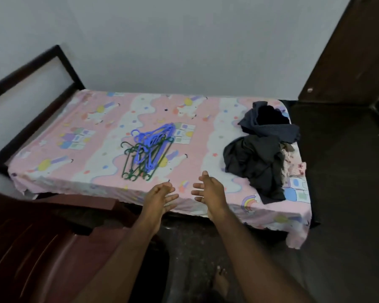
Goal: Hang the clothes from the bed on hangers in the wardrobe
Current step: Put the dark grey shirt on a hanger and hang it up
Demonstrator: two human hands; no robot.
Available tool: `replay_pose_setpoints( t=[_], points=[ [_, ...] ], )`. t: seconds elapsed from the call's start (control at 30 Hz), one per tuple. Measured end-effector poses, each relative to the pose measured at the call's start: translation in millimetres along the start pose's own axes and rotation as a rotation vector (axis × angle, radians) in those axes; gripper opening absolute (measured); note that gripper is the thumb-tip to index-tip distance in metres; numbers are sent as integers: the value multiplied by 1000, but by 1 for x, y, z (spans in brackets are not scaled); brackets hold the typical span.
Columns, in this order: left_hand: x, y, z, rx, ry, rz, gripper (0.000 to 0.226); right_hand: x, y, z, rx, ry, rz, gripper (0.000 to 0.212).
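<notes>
Toward the right of the frame, the clothes lie in a rumpled dark heap on the patterned sheet of the bed, with a paler garment showing at the heap's right edge. Near the middle of the frame a loose stack of blue and green hangers rests on the same sheet, well apart from the heap. Both hands hover over the bed's near edge at lower centre, the left hand and the right hand with fingers spread and relaxed, palms facing each other, holding nothing. The garments look soft and light and will likely sag and tangle, so a top piece is best pinched at the collar or shoulders and lifted free. The hangers seem stiff, thin plastic with interlocked hooks; one should probably be drawn out by its hook. No wardrobe is in view.
</notes>
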State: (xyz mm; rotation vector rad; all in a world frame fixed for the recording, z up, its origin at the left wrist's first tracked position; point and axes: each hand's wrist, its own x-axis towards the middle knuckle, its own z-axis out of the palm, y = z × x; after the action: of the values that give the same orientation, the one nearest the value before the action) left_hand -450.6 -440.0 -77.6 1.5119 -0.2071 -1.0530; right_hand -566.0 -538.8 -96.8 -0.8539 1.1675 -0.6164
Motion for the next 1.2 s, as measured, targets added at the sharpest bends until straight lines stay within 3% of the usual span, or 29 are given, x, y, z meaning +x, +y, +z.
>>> replay_pose_setpoints(
  t=[0.27,0.7,0.87,0.97,1.1,1.17,1.2],
  points=[
    [78,3,39,87,-1,-91,6,88,-21,-32,117,146,122,28],
    [235,41,53,148,-180,-173,13,183,-73,-46,-283,398,-1,21],
    [269,57,74,233,-292,-229,11,225,-89,-71,-681,471,-70,41],
    [290,63,89,251,-271,-223,12,255,-92,-90,-960,456,-77,34],
    [321,67,118,262,-214,-236,14,305,-93,-122,-1147,343,-122,28],
    [331,69,136,293,-197,-263,17,327,-99,-136,-1340,238,-47,23],
    [336,69,147,312,-192,-286,19,339,-103,-145,-1428,174,6,31]
  ],
)
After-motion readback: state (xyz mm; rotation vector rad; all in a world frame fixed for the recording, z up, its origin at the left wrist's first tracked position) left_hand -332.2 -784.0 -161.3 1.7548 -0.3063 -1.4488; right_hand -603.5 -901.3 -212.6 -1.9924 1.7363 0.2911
